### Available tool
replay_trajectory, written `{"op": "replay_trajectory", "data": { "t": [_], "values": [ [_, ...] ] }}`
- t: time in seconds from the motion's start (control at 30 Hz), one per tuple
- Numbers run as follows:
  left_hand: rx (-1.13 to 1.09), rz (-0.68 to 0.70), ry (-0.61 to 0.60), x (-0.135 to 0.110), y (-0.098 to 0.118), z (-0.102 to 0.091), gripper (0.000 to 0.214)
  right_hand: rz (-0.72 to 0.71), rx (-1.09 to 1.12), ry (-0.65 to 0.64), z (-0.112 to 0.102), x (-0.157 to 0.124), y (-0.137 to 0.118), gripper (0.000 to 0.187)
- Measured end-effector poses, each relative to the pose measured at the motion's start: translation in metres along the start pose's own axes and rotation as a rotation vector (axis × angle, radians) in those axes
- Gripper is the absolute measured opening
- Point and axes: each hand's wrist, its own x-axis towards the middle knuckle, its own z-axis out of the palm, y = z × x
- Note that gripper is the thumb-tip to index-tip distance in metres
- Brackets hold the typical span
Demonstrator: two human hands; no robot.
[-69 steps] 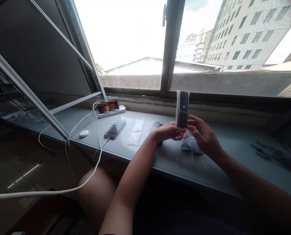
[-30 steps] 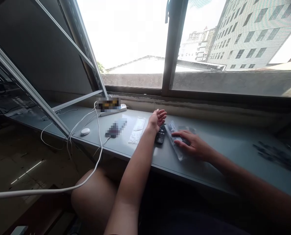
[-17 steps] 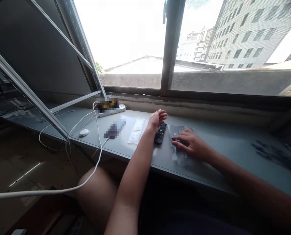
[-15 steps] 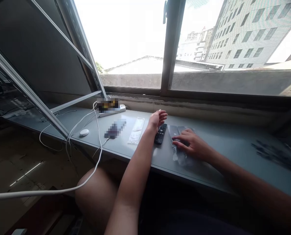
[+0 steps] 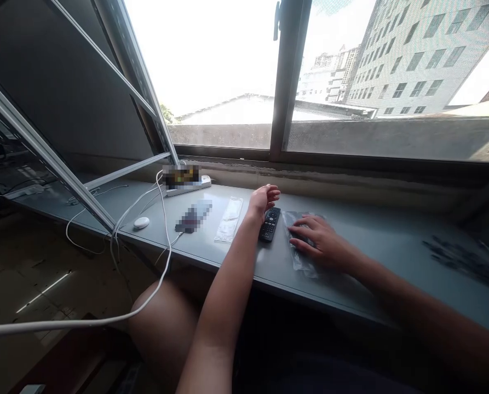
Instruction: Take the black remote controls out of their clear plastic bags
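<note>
Bagged remotes [image 5: 290, 220]: flat on bench [image 5: 375, 241]; one held upright earlier
Right hand [image 5: 317, 239]: fingers spread over them, gripping nothing
Left hand [image 5: 264, 200]: half-curled, empty, beside bare remote [image 5: 270, 224]
Bench: grey, beneath window [image 5: 223, 71]

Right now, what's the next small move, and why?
Probably bring the left hand down to the black remote and close its grip: no object shows in that hand, the remote lies right by it, outside any visible wrapping, and the right hand is spread over clear plastic packaging. Whether the left hand already touches the remote, I can't tell.
</note>
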Motion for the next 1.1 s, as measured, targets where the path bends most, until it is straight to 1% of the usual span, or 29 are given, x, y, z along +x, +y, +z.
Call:
{"op": "replay_trajectory", "data": {
  "t": [0.07,0.1,0.17,0.23,0.27,0.3,0.37,0.47,0.53,0.6,0.67,0.73,0.83,0.93,1.03,1.1],
  "values": [
    [0.091,0.041,0.007,0.002,-0.001,-0.002,0.028,0.032,-0.008,0.006,-0.001,0.0,-0.001,0.056],
    [0.173,0.088,0.023,0.003,-0.002,-0.003,0.028,0.043,-0.01,0.009,-0.002,0.001,-0.001,0.057],
    [0.412,0.236,0.088,0.002,-0.003,-0.007,0.026,0.052,-0.01,0.017,-0.002,0.001,-0.001,0.059],
    [0.696,0.407,0.171,0.0,-0.004,-0.009,0.025,0.06,-0.005,0.03,-0.001,0.001,-0.001,0.06],
    [0.834,0.469,0.209,-0.002,-0.005,-0.009,0.026,0.063,0.0,0.037,-0.001,0.001,0.0,0.06],
    [0.959,0.501,0.239,-0.005,-0.006,-0.009,0.027,0.065,0.007,0.044,0.0,0.001,0.001,0.061],
    [1.159,0.487,0.283,-0.01,-0.007,-0.008,0.033,0.062,0.019,0.056,0.001,0.0,0.002,0.061],
    [1.34,0.378,0.371,-0.014,-0.009,-0.008,0.048,0.058,0.033,0.059,0.002,0.0,0.003,0.062],
    [1.364,0.289,0.447,-0.013,-0.011,-0.011,0.055,0.059,0.043,0.056,0.002,0.0,0.003,0.061],
    [1.277,0.185,0.494,-0.01,-0.012,-0.016,0.054,0.054,0.052,0.058,0.0,0.001,0.002,0.06],
    [1.143,0.095,0.501,-0.006,-0.012,-0.02,0.048,0.048,0.058,0.064,-0.001,0.001,0.001,0.058],
    [1.049,0.057,0.48,-0.003,-0.013,-0.023,0.04,0.045,0.066,0.068,-0.002,0.001,0.0,0.057],
    [1.04,0.059,0.434,-0.002,-0.013,-0.024,0.029,0.044,0.083,0.066,-0.003,0.002,-0.001,0.055],
    [1.086,0.057,0.413,-0.004,-0.012,-0.025,0.025,0.053,0.101,0.059,-0.005,0.003,-0.002,0.055],
    [0.982,0.095,0.419,-0.007,-0.01,-0.024,0.018,0.071,0.119,0.058,-0.006,0.003,-0.003,0.055],
    [0.896,0.178,0.41,-0.008,-0.008,-0.021,0.014,0.087,0.125,0.069,-0.007,0.003,-0.003,0.056]
  ]
}}
